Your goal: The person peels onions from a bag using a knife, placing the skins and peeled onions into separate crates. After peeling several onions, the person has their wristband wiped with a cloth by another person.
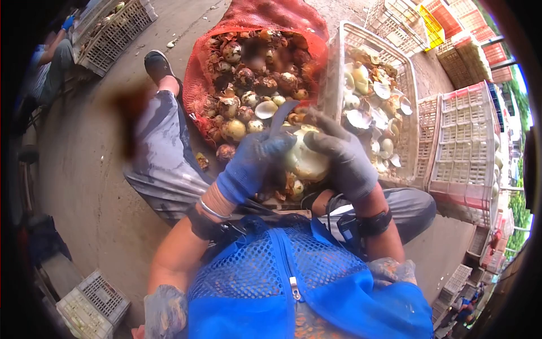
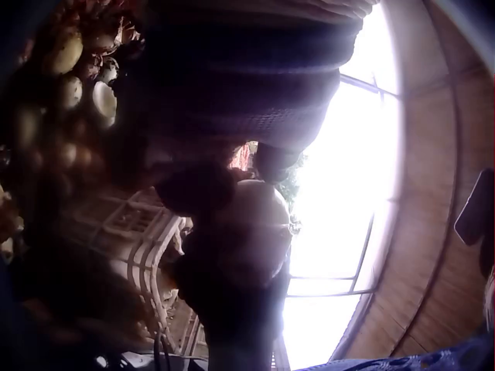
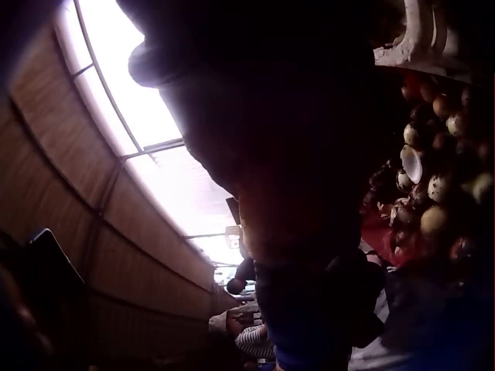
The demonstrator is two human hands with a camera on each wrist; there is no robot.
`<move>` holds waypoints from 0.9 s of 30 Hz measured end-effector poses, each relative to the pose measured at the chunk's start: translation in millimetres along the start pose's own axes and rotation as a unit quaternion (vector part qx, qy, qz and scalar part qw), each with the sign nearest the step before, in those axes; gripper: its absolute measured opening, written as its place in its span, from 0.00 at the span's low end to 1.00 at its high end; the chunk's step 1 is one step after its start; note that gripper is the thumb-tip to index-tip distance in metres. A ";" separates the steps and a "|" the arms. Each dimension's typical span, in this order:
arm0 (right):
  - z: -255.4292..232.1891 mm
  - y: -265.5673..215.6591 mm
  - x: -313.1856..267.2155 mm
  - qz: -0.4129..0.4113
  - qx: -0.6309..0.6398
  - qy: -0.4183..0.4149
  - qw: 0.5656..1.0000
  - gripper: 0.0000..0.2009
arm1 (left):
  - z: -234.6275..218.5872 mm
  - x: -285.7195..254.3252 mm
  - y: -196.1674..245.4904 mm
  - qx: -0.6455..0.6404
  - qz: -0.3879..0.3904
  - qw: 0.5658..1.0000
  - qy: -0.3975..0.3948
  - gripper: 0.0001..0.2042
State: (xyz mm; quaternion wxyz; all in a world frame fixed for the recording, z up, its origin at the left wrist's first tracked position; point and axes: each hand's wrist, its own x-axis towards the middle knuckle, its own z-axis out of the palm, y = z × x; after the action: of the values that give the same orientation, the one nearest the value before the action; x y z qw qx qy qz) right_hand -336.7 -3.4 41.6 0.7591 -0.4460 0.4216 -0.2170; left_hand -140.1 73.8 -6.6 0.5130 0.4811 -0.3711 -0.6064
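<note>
A large peeled pale onion [image 1: 307,159] is between the two hands in the head view. My right hand [image 1: 353,161], in a grey glove, grips it from the right with curled fingers. My left hand [image 1: 248,164], in a blue glove with a darkened palm side, holds a knife [image 1: 280,117], its blade pointing up and away; the thumb reaches to the onion's left side. In the dark left wrist view the onion [image 2: 254,224] shows below the gloved left hand [image 2: 247,93]. The right wrist view shows the right hand [image 3: 255,116] mostly as shadow.
A red mesh sack [image 1: 195,85] of unpeeled onions lies open beyond the hands. To its right stands a crate [image 1: 415,113] with pale onions and peeled layers. Stacked crates [image 1: 460,147] rise farther right. Another person [image 1: 51,62] sits at the upper left beside a crate [image 1: 116,39].
</note>
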 end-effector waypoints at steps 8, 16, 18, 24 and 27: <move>8.1 18.6 -41.0 -0.148 0.172 0.087 0.970 0.32 | 50.6 -12.7 27.2 -0.152 -0.043 0.987 0.026 0.22; -8.1 19.8 -44.1 -0.045 0.121 -0.016 0.992 0.33 | 29.5 7.5 1.3 0.108 0.177 0.977 0.048 0.17; -4.0 12.5 -45.9 -0.075 -0.070 0.009 0.995 0.34 | 30.0 10.3 -1.7 0.236 0.285 0.925 0.082 0.17; 10.5 5.7 -35.2 -0.016 -0.178 0.018 0.984 0.35 | 23.9 22.6 -11.1 0.138 0.011 0.987 0.085 0.14; 15.4 -5.1 -23.0 -0.051 -0.080 -0.012 0.995 0.34 | 19.4 25.4 1.8 0.066 -0.028 0.989 0.132 0.13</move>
State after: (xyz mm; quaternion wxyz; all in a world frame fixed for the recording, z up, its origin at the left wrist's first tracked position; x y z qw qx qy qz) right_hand -336.3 17.9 60.1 0.7141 -0.5286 0.4051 -0.2158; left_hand -158.6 47.8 -4.9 0.5073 0.5998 -0.3253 -0.5263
